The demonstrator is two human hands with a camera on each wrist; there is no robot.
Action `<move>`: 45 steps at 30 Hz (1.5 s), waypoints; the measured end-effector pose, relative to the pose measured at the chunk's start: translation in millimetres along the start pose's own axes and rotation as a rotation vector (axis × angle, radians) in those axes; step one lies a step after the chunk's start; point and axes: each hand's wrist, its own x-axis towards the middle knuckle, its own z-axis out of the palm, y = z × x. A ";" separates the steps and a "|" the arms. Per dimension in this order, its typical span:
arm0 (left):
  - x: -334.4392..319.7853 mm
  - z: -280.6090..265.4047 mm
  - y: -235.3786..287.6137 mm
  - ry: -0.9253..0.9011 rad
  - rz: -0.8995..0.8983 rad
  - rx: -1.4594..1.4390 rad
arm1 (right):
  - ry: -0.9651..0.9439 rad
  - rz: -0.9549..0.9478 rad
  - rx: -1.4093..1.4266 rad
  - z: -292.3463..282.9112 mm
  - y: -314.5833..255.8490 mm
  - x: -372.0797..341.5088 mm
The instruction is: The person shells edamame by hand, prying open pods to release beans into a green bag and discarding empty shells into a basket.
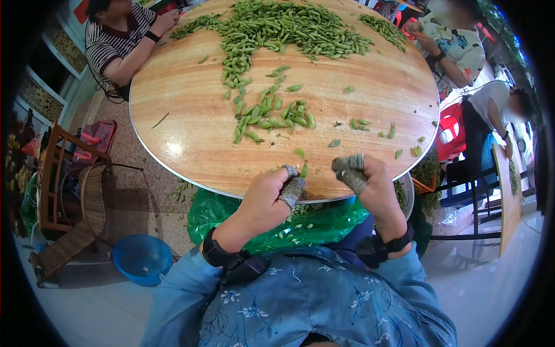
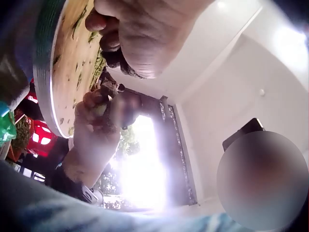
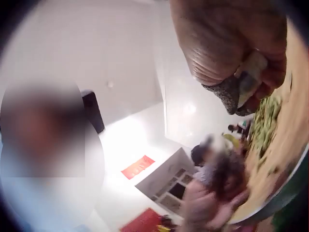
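My left hand [image 1: 267,195], with grey wrapped thumb and finger, pinches a green soybean pod [image 1: 304,169] near the front edge of the round wooden table [image 1: 191,115]. To its right, apart from it, my right hand [image 1: 370,184] has its wrapped fingers curled in. A pale green piece [image 3: 251,72] shows between those fingers in the right wrist view; whether it is a pod or an empty shell I cannot tell. Beyond both hands lies a small group of pods [image 1: 269,113]. The left wrist view shows my left hand from below, its fingertips mostly hidden.
A large heap of pods [image 1: 277,29] covers the table's far side. Green plastic [image 1: 208,214] hangs below the front edge, with pale beans on it. A blue basin [image 1: 142,260] stands on the floor at left. Other people sit at the table's left and right sides.
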 end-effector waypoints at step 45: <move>-8.1 8.9 -13.5 0.057 0.232 -0.052 | -0.252 0.155 0.723 34.4 -7.8 -6.7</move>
